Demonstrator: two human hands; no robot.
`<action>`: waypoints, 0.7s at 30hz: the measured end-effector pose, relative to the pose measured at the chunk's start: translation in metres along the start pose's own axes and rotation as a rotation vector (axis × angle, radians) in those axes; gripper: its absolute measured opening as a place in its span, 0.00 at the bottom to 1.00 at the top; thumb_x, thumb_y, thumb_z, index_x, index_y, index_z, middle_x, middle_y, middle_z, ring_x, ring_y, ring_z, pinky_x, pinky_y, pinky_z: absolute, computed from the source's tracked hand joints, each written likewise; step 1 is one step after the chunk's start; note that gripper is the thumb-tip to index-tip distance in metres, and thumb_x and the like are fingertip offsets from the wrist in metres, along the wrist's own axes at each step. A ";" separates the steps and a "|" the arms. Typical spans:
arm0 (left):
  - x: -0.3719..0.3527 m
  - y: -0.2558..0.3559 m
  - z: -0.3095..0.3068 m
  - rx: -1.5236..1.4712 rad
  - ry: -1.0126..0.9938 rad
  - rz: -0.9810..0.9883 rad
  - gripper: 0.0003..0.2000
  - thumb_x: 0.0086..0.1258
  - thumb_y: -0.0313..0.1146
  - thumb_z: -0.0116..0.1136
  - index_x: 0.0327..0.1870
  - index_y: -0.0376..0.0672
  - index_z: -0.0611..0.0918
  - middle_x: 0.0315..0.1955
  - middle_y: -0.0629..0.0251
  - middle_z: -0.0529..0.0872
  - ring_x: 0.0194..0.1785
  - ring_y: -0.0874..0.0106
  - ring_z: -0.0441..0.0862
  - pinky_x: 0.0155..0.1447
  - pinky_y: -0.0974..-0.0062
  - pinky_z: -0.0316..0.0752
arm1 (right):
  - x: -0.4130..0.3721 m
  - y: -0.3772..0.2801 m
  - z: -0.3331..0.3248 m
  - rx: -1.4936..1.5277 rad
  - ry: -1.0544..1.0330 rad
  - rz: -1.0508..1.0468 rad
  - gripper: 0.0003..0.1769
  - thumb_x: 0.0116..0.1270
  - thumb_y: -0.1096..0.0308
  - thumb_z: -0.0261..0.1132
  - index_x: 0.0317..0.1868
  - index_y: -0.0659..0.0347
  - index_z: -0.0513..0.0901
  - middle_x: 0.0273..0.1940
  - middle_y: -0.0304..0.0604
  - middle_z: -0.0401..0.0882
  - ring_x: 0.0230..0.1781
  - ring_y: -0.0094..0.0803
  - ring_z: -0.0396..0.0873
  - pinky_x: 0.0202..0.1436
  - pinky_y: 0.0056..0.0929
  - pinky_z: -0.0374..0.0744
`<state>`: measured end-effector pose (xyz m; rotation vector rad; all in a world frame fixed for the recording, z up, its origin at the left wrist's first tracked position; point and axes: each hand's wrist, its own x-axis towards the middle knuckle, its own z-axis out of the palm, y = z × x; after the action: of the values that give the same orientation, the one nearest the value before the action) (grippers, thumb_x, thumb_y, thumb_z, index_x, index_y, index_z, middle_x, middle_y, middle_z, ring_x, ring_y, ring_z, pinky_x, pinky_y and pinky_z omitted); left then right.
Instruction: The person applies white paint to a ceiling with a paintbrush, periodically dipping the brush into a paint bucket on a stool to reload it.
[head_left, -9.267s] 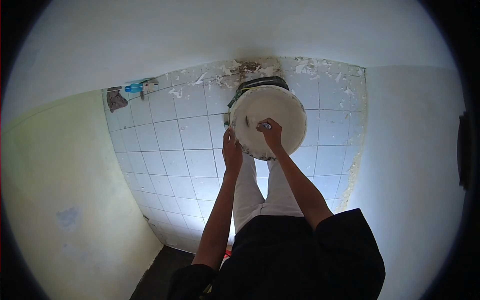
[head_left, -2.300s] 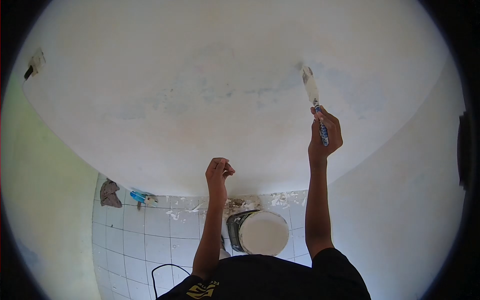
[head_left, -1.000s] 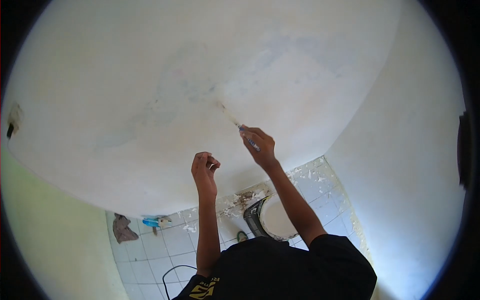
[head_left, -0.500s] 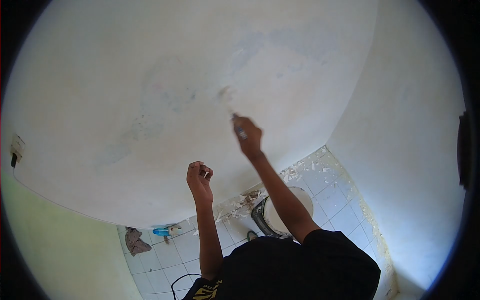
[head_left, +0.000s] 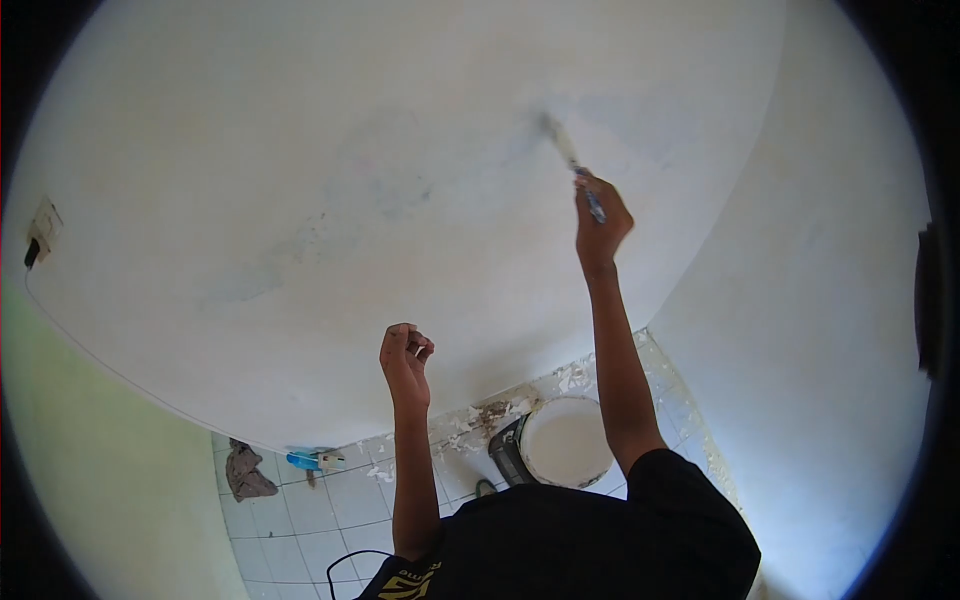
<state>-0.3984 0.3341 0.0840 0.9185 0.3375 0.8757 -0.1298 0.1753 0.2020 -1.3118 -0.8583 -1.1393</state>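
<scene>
R hand [head_left: 603, 225] is shut round the blue & white handle [head_left: 597, 207] of a scraper [head_left: 563, 145]. Its blurry tip is up at the wall [head_left: 480, 290], nr a blue-gray patch [head_left: 645, 117]; can't tell if it touches. R arm [head_left: 617, 345] reaches up & fwd. L hand [head_left: 404, 362] is lower, fingers half curled w/ a small gap. White tub [head_left: 565, 440] is on the floor [head_left: 355, 497].

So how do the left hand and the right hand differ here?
The right hand grips a putty knife; the left hand, loosely curled, shows no tool. The right hand is higher in the view, the left hand lower. Both are bare and before the wall.
</scene>
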 end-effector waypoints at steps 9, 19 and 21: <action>0.006 0.008 0.000 -0.067 -0.012 0.007 0.08 0.76 0.37 0.53 0.38 0.45 0.78 0.25 0.73 0.77 0.33 0.78 0.76 0.43 0.75 0.73 | -0.052 -0.048 0.041 0.200 -0.359 0.077 0.09 0.62 0.80 0.69 0.42 0.63 0.85 0.43 0.48 0.87 0.43 0.36 0.87 0.46 0.29 0.83; 0.011 0.010 -0.003 -0.073 -0.009 -0.011 0.08 0.75 0.38 0.54 0.38 0.45 0.78 0.25 0.73 0.76 0.33 0.77 0.76 0.43 0.75 0.73 | -0.003 -0.023 0.036 0.191 0.025 0.210 0.06 0.62 0.81 0.68 0.39 0.67 0.85 0.38 0.47 0.86 0.38 0.33 0.86 0.41 0.28 0.81; 0.015 0.008 -0.002 -0.075 -0.022 -0.019 0.08 0.75 0.38 0.54 0.37 0.45 0.78 0.25 0.73 0.77 0.33 0.77 0.76 0.43 0.75 0.73 | -0.019 -0.030 0.041 0.229 -0.276 0.215 0.06 0.61 0.79 0.68 0.40 0.65 0.85 0.39 0.48 0.86 0.42 0.37 0.86 0.45 0.29 0.81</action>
<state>-0.3945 0.3492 0.0904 0.8531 0.2922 0.8547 -0.1581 0.2216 0.1965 -1.3501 -0.9898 -0.6807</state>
